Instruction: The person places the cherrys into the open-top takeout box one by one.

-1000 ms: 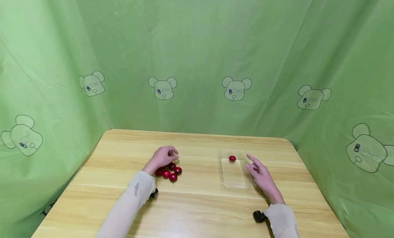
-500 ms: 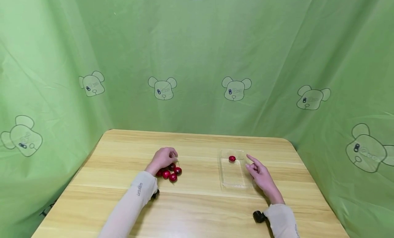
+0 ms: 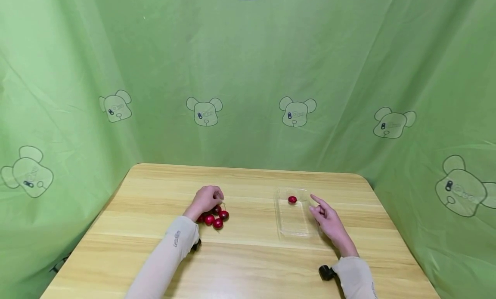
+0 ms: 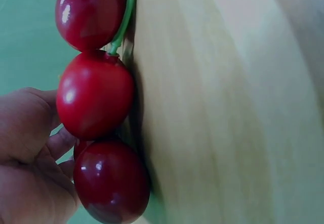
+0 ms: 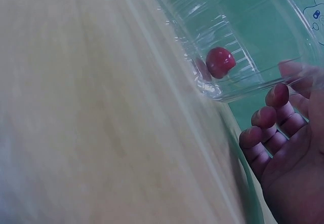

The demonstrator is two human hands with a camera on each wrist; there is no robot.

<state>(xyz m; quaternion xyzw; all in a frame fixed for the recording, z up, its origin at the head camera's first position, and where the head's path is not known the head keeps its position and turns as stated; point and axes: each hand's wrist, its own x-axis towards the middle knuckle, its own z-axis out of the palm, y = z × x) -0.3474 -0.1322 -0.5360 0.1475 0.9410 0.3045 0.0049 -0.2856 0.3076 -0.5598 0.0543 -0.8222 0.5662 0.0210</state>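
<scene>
Several dark red cherries (image 3: 218, 223) lie in a cluster on the left half of the table. My left hand (image 3: 205, 199) reaches over the far side of this cluster, fingers bent down close to a thin stem; I cannot tell whether they pinch it. In the left wrist view, cherries (image 4: 95, 95) hide part of that hand (image 4: 30, 158). A clear plastic box (image 3: 296, 230) stands to the right with one cherry (image 3: 292, 199) near its far end. My right hand (image 3: 328, 219) is at the box's right side, index finger extended and the other fingers loosely bent.
The wooden table (image 3: 248, 264) carries the box and the cherry cluster, with bare wood between them. A green curtain (image 3: 248, 140) with bear-head prints surrounds its back and sides. Black wrist cameras (image 3: 327, 272) sit by the sleeves.
My left hand has lowered slightly toward the cherries, its fingertips drawing closer together near the stem. The right hand, the box and the cherry inside have stayed in place.
</scene>
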